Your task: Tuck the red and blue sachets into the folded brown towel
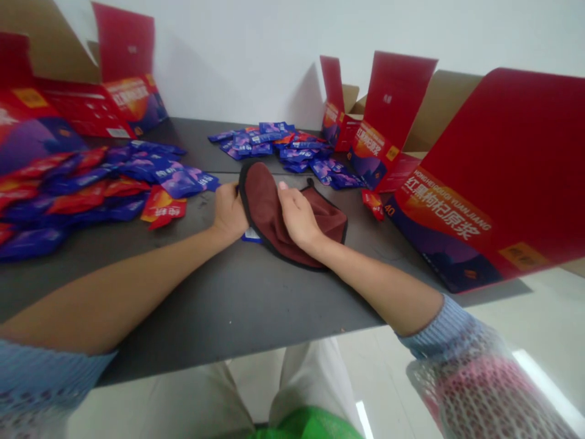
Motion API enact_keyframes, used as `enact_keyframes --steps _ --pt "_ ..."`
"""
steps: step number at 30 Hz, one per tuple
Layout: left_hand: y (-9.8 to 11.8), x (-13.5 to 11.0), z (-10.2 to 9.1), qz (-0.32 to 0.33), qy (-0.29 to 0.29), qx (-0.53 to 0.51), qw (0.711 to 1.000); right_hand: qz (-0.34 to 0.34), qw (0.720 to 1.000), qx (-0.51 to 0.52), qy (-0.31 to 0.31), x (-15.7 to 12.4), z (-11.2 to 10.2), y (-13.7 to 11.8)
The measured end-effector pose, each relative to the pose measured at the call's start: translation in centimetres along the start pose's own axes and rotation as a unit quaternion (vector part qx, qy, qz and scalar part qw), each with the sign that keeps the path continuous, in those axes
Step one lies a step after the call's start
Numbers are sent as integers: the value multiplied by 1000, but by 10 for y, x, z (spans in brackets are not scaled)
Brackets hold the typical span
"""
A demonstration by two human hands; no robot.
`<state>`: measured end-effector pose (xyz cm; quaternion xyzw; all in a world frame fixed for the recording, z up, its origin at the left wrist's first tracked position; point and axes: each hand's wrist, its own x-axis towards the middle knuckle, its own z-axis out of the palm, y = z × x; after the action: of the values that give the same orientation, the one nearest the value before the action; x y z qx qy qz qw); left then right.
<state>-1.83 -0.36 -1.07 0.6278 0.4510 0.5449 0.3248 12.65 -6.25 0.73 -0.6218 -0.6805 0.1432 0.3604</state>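
A dark brown cloth (pixel 262 198) with black edging and a small black loop is bunched just above the dark tabletop. My left hand (pixel 231 210) is closed at its raised left edge, the fingertips hidden behind the fabric. Across the middle of the cloth, my right hand (pixel 299 216) grips a fold, thumb side up. Under the cloth, beside my left hand, peeks the corner of a small blue-and-white sachet (pixel 252 236); the rest of it is covered.
Blue and red sachets (pixel 68 189) lie heaped at the left, with another pile (pixel 278 146) at the back. One red sachet (pixel 373 204) sits right of the cloth. Open red cartons (pixel 493 183) stand at right, and more cartons (pixel 132 97) at left. The table's front edge (pixel 247 352) is near my lap.
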Motion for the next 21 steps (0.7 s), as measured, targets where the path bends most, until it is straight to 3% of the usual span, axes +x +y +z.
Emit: enact_keyframes --steps 3,10,13,17,21 --pt "4 -5 0 91 19 48 995 -42 999 24 5 -6 0 -4" --pt "15 -16 3 188 -24 90 978 -52 989 129 49 -9 1 -9" --pt "16 -20 3 234 -6 130 964 -57 981 178 55 -5 3 -5" --pt "14 -18 2 335 34 156 929 -90 975 189 71 -2 2 -2" --pt "17 -15 -3 453 50 154 876 -156 976 129 74 -6 -9 -3"
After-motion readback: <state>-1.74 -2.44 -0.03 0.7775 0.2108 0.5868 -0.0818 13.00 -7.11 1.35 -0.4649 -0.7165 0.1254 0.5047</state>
